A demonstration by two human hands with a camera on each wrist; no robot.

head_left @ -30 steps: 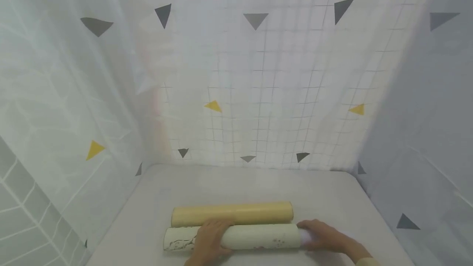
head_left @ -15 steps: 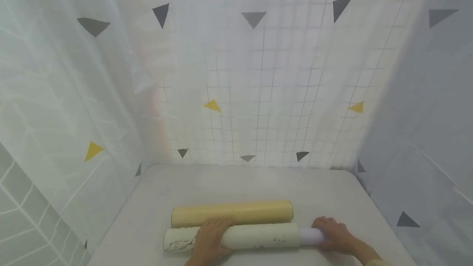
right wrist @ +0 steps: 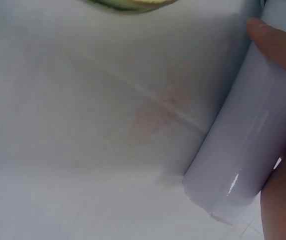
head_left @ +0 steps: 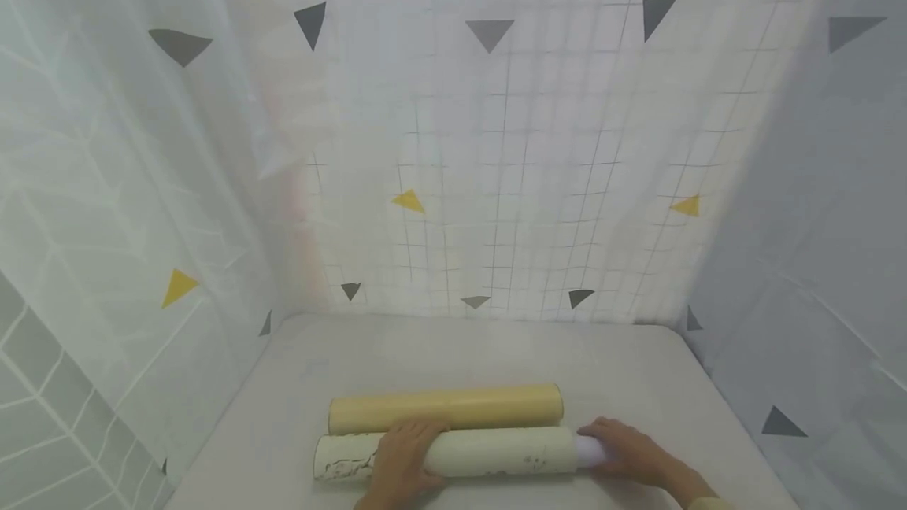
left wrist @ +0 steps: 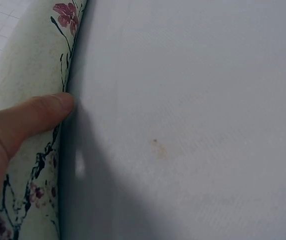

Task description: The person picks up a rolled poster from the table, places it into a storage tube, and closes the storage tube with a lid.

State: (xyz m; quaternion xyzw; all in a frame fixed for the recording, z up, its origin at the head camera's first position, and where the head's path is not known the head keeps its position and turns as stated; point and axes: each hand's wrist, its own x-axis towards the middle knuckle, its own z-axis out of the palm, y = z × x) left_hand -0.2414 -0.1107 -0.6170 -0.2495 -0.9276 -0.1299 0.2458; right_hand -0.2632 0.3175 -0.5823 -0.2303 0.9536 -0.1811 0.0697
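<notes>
A thick cream tube (head_left: pixel 506 453) printed with dark branches and pink flowers lies across the table. My left hand (head_left: pixel 404 455) grips it left of its middle; in the left wrist view the thumb (left wrist: pixel 43 112) lies along the floral side. From the tube's right end sticks a thinner, smooth, pale lilac roll (head_left: pixel 590 451). My right hand (head_left: pixel 634 456) holds this roll close to the tube's end. In the right wrist view the lilac roll (right wrist: pixel 247 120) shows its outer end, with fingers around it. How far it reaches inside the tube is hidden.
A plain yellow tube (head_left: pixel 446 409) lies just behind the cream one, roughly parallel. The pale table (head_left: pixel 453 352) has a sheer curtain (head_left: pixel 453 140) with grey and yellow triangles behind it and on both sides.
My right hand moved rightward, exposing more of the lilac roll, then came back left toward the tube's end. The left hand, cream tube and yellow tube have stayed in place.
</notes>
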